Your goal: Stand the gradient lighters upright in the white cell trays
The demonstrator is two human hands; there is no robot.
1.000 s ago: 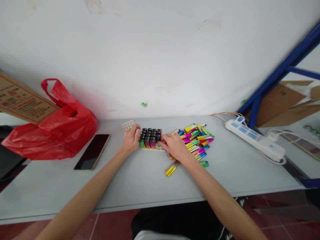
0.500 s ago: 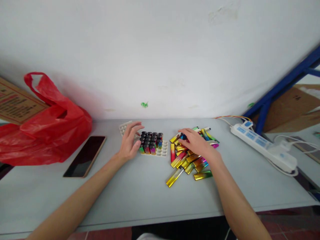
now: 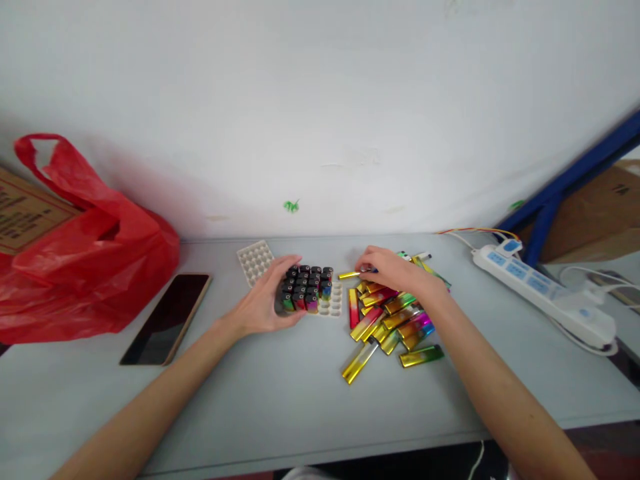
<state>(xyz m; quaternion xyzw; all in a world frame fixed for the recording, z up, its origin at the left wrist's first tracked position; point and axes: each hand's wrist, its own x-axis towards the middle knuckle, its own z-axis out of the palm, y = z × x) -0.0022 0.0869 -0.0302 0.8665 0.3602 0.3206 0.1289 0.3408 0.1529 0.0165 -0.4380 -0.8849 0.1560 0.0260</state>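
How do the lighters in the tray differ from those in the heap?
The lighters in the tray stand upright in rows, black tops up; the lighters in the heap lie flat, crisscrossed. The left hand cups the tray ones; the right hand rests on the heap. Both have shiny multicoloured bodies.

Black-capped lighters [image 3: 306, 288] are standing upright in a white tray [image 3: 334, 305]. Shiny multicoloured lighters [image 3: 395, 320] are lying heaped just right of it, one gold lighter [image 3: 350, 275] pointing toward the tray.
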